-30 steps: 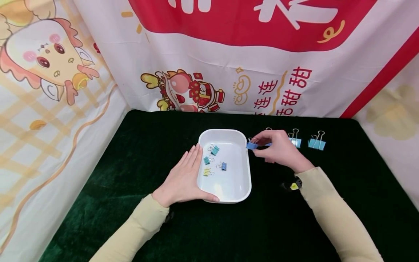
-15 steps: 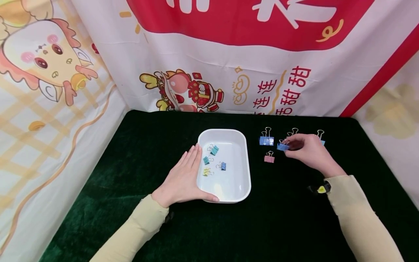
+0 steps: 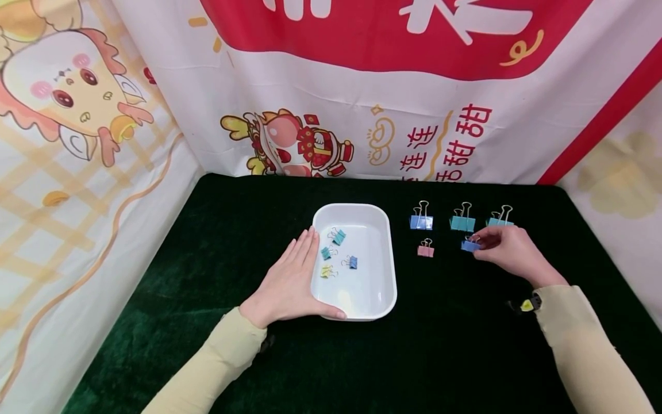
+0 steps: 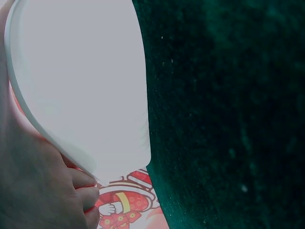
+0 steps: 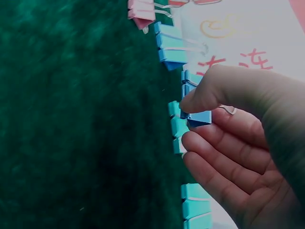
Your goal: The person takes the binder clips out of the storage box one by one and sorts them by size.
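Observation:
A small blue binder clip is pinched between the thumb and fingers of my right hand, just in front of the teal binder clips. The right wrist view shows this blue clip under the thumb, its wire handle poking out by the fingers. My left hand rests along the left side of a white tray, straight fingers on the rim and thumb at the near edge. Inside the tray lie small clips: two teal ones, a blue one and a yellow one.
Larger binder clips stand in a back row at right: a blue one, a teal one and another teal one, partly hidden by my right hand. A small pink clip stands before the blue one. Printed cloth hangs behind the table.
My right hand has moved right from the tray's right edge, carrying the small blue clip to the front of the teal clips. The left hand and tray have stayed put.

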Demonstrator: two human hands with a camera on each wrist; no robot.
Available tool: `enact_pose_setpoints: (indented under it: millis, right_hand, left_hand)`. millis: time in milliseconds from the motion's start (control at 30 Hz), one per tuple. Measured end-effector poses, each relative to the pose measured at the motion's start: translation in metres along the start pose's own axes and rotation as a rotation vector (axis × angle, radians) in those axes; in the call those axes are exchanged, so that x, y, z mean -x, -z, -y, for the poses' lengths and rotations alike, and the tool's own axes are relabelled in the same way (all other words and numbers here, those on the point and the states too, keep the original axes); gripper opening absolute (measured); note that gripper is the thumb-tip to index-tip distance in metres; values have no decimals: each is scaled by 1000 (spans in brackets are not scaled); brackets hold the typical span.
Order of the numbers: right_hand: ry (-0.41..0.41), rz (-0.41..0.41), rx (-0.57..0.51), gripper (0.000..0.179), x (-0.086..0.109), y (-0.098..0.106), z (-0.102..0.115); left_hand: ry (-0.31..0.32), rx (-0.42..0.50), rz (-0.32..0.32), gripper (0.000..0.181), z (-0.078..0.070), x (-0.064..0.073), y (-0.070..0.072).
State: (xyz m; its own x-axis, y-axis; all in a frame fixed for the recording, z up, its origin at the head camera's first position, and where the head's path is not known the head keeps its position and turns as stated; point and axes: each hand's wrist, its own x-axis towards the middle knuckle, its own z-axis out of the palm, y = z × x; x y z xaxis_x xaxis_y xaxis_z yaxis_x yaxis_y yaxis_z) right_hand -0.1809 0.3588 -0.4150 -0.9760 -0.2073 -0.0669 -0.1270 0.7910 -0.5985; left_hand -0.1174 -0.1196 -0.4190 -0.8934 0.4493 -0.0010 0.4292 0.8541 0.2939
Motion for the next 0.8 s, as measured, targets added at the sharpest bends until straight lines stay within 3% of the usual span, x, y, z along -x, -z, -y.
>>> enact_pose_setpoints:
  millis: [300, 600, 800]
  right_hand:
    - [-32, 60, 2, 37, -4, -8, -13]
    - [-37, 59, 9, 37, -4, -10, -16]
    - [-3, 15, -11, 44, 1, 0, -5]
  left_hand:
    - [2, -13, -1, 152, 0, 0, 0]
    - [6, -9, -3, 154, -1, 0, 0]
    - [6, -15, -7, 153, -1, 1, 0]
